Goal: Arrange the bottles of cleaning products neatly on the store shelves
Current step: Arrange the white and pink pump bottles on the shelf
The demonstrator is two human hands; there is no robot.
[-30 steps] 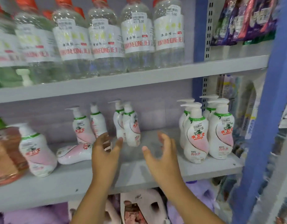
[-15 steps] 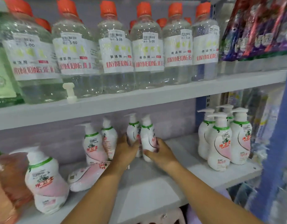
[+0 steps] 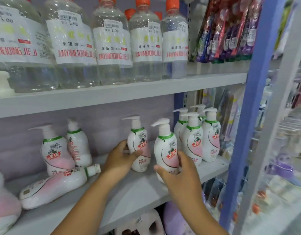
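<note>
The pump bottles [image 3: 138, 150] are white with a pink swoosh, red characters and a green collar under white pumps. The clear bottles [image 3: 110, 46] above wear orange caps and white labels with red lettering. The shelf [image 3: 112, 94] is pale grey, its upright post [image 3: 244, 116] blue.

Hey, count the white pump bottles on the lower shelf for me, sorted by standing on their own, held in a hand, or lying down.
Standing on their own: 6, two at left, four at right
Held: 2, left hand one, right hand one
Lying down: 1
Partly cut off at the left edge: 1
Total: 10
</note>
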